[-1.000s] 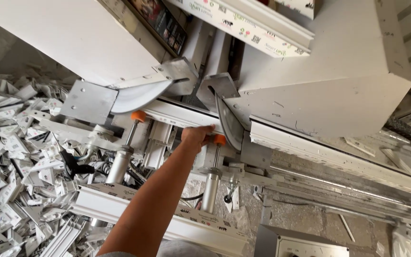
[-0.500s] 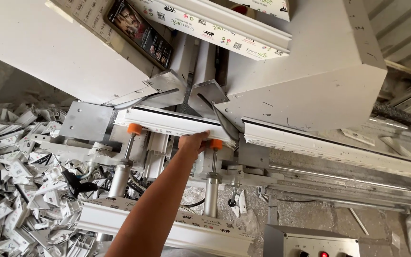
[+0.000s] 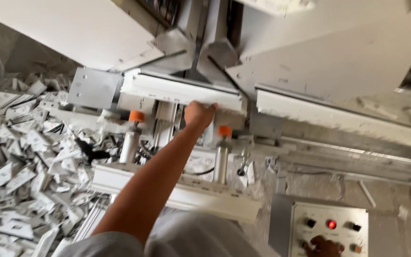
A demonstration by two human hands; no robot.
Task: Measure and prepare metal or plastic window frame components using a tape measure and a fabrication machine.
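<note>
In the head view, the left hand (image 3: 199, 115) reaches forward over the saw machine's bed and rests on the right end of a white plastic bar (image 3: 181, 92) lying crosswise under the two tilted saw hoods; its fingers (image 3: 210, 108) curl over the bar's near edge, gripping it. Just below the bar stand two metal clamp cylinders with orange caps, one (image 3: 130, 138) left of the forearm and one (image 3: 222, 153) right of it. A second white bar (image 3: 200, 195) lies along the near edge of the bed. The right hand (image 3: 323, 246) sits at the bottom edge of the grey control box (image 3: 329, 228), fingers pressed on its lower buttons, beside a lit red button (image 3: 331, 224). White offcuts (image 3: 20, 166) heap on the floor to the left.
</note>
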